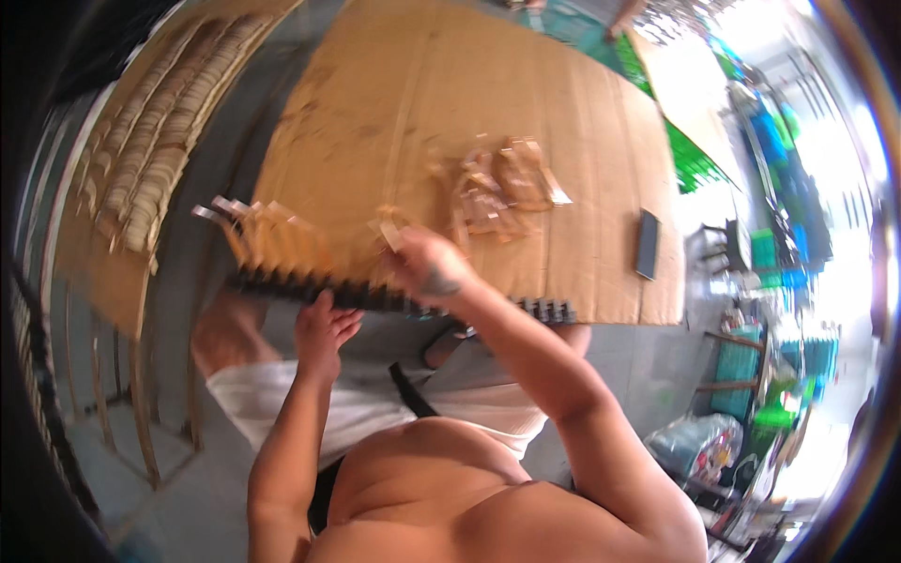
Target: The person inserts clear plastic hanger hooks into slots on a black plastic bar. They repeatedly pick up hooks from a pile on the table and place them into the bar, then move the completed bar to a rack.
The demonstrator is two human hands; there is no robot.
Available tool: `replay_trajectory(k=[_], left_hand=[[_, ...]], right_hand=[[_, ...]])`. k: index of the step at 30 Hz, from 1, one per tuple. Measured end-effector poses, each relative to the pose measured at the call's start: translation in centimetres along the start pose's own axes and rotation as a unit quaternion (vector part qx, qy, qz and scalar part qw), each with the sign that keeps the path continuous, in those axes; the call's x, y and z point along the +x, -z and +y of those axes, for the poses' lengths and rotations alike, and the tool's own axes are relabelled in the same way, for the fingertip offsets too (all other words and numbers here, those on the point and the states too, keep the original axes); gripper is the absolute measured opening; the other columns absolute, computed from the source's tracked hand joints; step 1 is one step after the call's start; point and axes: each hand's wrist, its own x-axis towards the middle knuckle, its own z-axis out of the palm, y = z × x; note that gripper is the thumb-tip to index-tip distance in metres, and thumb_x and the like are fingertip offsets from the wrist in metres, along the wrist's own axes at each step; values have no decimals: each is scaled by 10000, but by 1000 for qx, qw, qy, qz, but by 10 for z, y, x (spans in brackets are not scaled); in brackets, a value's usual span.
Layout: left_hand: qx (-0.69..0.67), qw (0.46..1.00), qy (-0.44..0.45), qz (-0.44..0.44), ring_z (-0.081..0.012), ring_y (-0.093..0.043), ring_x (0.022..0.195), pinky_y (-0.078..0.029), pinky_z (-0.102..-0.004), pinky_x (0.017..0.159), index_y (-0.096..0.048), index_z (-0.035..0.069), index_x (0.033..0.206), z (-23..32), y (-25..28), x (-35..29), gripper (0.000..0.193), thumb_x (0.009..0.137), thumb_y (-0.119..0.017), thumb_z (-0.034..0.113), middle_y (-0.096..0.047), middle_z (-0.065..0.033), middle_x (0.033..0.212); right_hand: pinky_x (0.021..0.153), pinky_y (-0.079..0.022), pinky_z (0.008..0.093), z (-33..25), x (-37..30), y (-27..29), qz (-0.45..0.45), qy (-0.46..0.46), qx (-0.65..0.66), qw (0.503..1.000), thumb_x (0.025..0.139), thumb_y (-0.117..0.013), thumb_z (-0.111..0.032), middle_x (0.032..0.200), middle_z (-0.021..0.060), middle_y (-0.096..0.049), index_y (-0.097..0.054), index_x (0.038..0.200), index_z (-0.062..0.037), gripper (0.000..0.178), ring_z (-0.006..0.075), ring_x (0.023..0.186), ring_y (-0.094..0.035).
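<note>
A long black toothed rack (pixel 371 295) lies along the near edge of the cardboard-covered table (pixel 375 103). Upright in its left part stand several amber see-through pieces (pixel 272 239) with pale ends, blurred by motion. At the rack's near side, left of its middle, my left hand (pixel 324 333) grips the edge with its fingers. My right hand (pixel 427 266) is above the rack's middle, its fingers pinched on one thin amber piece (pixel 389 230). Beyond it lies a loose pile of similar amber pieces (pixel 502 192).
A dark flat rectangular object (pixel 648 244) rests near the table's right edge. On the left, a wooden rack (pixel 174 122) carries rows of stacked pale pieces. A filled plastic bag (pixel 696 446) and green crates (pixel 737 371) stand on the right. Another person's hand (pixel 624 19) shows at the far edge.
</note>
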Motion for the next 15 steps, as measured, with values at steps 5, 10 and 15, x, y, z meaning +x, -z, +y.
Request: replay_trajectory(k=[5,10,15], left_hand=[[1,999,46,8,-229,-569,1031,-426,-348,886,-438,125,1275,-4,-1,-2,667,841,-566,614,-549,-73,1116],[33,998,36,-32,-185,-583,941,-440,-319,821,-460,130,1118,-12,-18,-8,494,862,-600,528,-547,-48,1023],[39,999,34,-18,-175,-582,945,-426,-299,805,-479,130,1151,-13,-15,-2,466,880,-592,491,-581,-29,994]], right_hand=[[616,-495,460,6,4,-9,80,-53,60,994,820,-575,-205,765,182,-603,-576,882,-57,161,399,721,-594],[643,-473,473,20,11,28,150,-125,155,968,857,-553,-234,764,211,-625,-566,853,-41,194,423,766,-606],[667,-502,447,16,7,8,121,-73,56,988,815,-594,-231,778,165,-608,-582,816,-62,169,371,767,-607]])
